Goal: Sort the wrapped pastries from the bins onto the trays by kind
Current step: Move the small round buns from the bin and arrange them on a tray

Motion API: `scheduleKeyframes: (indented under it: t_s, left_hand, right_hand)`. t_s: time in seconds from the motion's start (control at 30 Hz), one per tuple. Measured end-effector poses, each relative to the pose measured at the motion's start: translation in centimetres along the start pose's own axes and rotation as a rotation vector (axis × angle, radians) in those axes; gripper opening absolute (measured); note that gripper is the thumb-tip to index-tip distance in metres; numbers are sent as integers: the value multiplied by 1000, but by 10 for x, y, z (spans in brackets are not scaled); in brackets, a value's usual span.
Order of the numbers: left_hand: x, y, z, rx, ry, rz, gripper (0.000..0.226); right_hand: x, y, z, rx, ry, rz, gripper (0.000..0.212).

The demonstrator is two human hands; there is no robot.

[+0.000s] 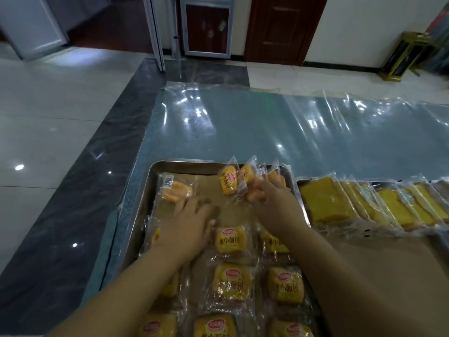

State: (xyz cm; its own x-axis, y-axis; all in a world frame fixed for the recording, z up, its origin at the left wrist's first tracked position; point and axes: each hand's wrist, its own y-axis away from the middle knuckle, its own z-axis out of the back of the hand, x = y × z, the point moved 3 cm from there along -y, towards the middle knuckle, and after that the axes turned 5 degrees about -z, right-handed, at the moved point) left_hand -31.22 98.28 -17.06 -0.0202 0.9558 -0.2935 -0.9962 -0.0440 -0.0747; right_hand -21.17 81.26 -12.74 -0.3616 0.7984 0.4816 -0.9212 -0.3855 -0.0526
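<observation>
A metal tray (145,190) lined with brown paper holds several wrapped yellow small breads (232,239) in rows at its near end. My right hand (274,200) grips a bunch of the wrapped small breads (229,182) above the tray's far right part. My left hand (189,220) lies flat with straight fingers on the paper, its fingertips touching one wrapped bread (176,188) at the tray's far left. A second tray (302,183) to the right carries a row of wrapped yellow cake slices (325,200).
Both trays sit on a table covered with clear plastic sheet (267,127). The table's left edge runs beside a dark stone floor strip (85,190). Doors (279,27) and a gold stand (401,57) are far off at the back.
</observation>
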Motion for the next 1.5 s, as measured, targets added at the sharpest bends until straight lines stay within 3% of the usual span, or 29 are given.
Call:
scheduleKeyframes:
  t_s: [0.13,0.3,0.47,0.67,0.83,0.97,1.23,1.33,1.4,1.47,1.5]
  left_hand:
    - [41,-10,10,-10,-58,84,36]
    - [76,-10,2,184,-67,172,54]
    - [78,-20,2,60,-84,202,55]
    - [82,-34,5,-56,-108,187,30]
    - [79,-27,20,-215,168,248,29]
    - [79,-30,29,-181,398,277,26]
    - [93,-29,24,-116,410,304,24]
    - [94,-34,24,-176,407,332,19]
    - [98,-36,24,-232,486,449,13]
    - [96,-34,23,-162,508,544,25]
    - [94,-33,22,-64,361,516,32]
  right_hand:
    - [18,-22,-15,3,92,35,34]
    - [33,-40,-38,76,202,-24,49]
    - [40,-54,-48,74,222,-153,36]
    - [42,-55,-56,144,319,-167,38]
    - [40,-52,-58,136,307,-120,36]
    - [37,-48,-59,153,293,-108,37]
    - [33,-46,-60,167,273,-93,43]
    - [33,-47,-60,169,268,-102,43]
    - [34,-48,-61,170,273,-106,44]
    - [34,-49,-61,168,277,-106,45]
    - [35,-49,-62,165,275,-105,45]
